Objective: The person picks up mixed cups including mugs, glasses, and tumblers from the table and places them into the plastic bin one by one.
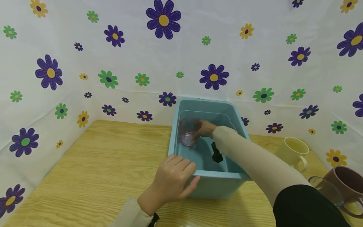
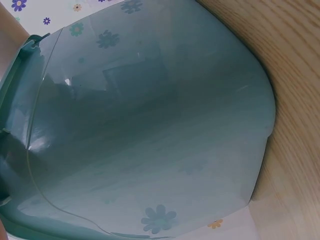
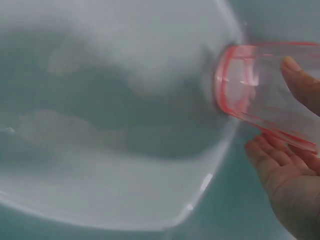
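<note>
A blue plastic bin stands on the wooden table. Over its near-left rim my left hand curls its fingers, the thumb lying outside the near wall. My right hand reaches down inside, at the right side of a clear pink-tinted glass. The glass is upright by the bin's left wall. In the right wrist view, the thumb and fingers of the right hand lie on opposite sides of the glass, its base close to the bin's surface. The left wrist view shows mostly the bin's outer wall.
To the right of the bin stand a pale yellow mug, a clear glass and a brown mug, near the right forearm. A flower-printed white sheet encloses the back and sides. Wooden table top extends to the left.
</note>
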A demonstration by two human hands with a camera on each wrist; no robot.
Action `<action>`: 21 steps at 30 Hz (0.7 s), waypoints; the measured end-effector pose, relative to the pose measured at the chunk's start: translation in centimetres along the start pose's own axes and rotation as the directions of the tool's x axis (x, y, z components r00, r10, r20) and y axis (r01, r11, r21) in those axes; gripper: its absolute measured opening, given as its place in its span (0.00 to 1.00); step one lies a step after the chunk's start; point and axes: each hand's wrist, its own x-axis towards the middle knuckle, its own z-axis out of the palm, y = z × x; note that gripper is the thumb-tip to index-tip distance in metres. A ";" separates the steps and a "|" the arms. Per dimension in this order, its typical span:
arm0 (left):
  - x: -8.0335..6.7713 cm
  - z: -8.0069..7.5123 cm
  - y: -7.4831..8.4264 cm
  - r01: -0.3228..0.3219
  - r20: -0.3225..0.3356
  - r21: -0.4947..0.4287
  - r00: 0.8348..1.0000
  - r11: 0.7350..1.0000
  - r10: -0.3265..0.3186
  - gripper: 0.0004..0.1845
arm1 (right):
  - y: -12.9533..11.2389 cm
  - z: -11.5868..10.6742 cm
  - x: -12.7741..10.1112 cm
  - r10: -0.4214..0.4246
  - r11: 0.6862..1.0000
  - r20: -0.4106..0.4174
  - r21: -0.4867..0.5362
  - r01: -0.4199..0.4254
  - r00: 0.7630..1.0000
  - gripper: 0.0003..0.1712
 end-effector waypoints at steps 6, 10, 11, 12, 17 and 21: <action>0.0 0.0 0.1 0.003 0.005 0.002 1.000 1.000 -0.003 0.24 | -1.1 -1.3 -0.8 0.000 0.995 0.027 -0.099 0.002 1.000 0.49; 0.1 0.0 0.0 0.006 0.012 0.001 1.000 1.000 -0.006 0.24 | -2.2 -2.4 -1.5 -0.035 0.992 -0.012 -0.124 0.033 0.999 0.49; 0.1 0.0 0.1 0.009 0.017 0.000 1.000 1.000 -0.009 0.24 | -2.6 -2.7 -1.6 -0.046 0.993 -0.019 -0.108 0.044 0.999 0.49; 0.1 0.0 0.1 0.009 0.019 0.001 1.000 1.000 -0.009 0.24 | -2.9 -2.9 -1.9 -0.061 0.995 -0.025 -0.086 0.059 0.998 0.50; 0.0 0.0 0.1 0.021 0.034 -0.004 0.999 1.000 -0.021 0.25 | -4.5 -4.1 -3.0 -0.176 0.984 -0.061 -0.037 0.174 0.982 0.50; -0.1 0.1 0.1 0.021 0.028 -0.005 0.999 1.000 -0.021 0.24 | -5.6 -4.9 -3.9 -0.278 0.949 -0.084 -0.176 0.260 0.957 0.49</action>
